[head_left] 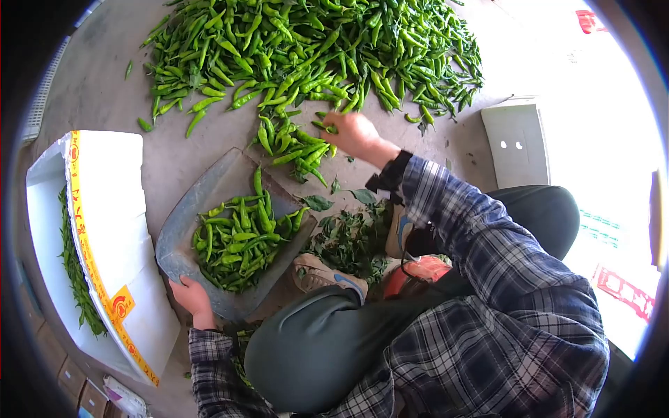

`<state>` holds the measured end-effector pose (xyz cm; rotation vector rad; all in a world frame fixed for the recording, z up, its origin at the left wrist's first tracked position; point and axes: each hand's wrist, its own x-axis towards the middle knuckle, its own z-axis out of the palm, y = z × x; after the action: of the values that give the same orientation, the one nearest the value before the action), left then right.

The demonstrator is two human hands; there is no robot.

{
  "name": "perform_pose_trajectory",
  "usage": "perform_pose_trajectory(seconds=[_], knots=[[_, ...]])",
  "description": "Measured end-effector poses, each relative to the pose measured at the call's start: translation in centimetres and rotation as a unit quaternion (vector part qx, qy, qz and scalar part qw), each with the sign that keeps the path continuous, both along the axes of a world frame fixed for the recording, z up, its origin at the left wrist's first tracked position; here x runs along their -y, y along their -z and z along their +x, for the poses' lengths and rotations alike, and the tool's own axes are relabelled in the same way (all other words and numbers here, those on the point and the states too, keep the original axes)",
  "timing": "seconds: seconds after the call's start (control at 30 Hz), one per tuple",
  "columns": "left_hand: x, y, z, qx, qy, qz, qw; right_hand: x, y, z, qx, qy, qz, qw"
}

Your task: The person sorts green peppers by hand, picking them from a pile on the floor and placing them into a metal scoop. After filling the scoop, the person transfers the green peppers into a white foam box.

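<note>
A grey metal scoop (pixel 174 240) lies on the floor, its wide mouth towards the large pile of green chili peppers (pixel 313 49). Several green peppers (pixel 240 240) are heaped inside it. My left hand (pixel 192 298) grips the scoop's near left rim, thumb on top. At the near edge of the pile, my right hand (pixel 354 134) has its fingers curled around a green pepper (pixel 330 129), which they partly hide. A small trail of peppers (pixel 293 146) lies between the pile and the scoop.
A white foam box (pixel 115 202) with yellow tape and peppers inside stands at left. Loose leaves (pixel 348 240) lie by my shoe (pixel 327 275). At right are a pale box (pixel 516 143) and white boxes (pixel 592 209). Something red (pixel 418 272) is under my legs.
</note>
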<state>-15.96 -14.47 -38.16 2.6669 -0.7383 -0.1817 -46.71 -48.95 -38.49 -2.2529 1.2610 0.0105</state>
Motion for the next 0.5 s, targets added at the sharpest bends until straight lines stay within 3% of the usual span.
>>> perform_pose_trajectory(seconds=[0.1,0.13,0.23,0.3,0.4,0.5], knots=[[-0.3,0.2,0.2,-0.006,0.005,0.013,1.000,-4.7,2.7,0.2,-0.015,-0.054,-0.032,0.998],[-0.7,0.8,0.5,-0.013,0.003,-0.002,1.000,-6.2,1.7,1.0,-0.084,-0.083,-0.015,0.993],[-0.8,1.0,0.7,-0.026,0.000,-0.011,1.000,-7.7,0.7,1.4,-0.097,-0.133,0.011,0.986],[-0.7,0.9,0.8,-0.032,-0.003,-0.009,0.999,-7.0,0.6,1.4,-0.011,-0.109,0.019,0.994],[-0.6,1.0,0.7,-0.044,-0.019,-0.003,0.999,-3.0,0.4,1.9,-0.072,-0.055,0.001,0.996],[-0.4,0.5,0.3,-0.030,-0.008,0.003,1.000,-0.2,1.7,1.4,-0.005,0.022,-0.111,0.993]])
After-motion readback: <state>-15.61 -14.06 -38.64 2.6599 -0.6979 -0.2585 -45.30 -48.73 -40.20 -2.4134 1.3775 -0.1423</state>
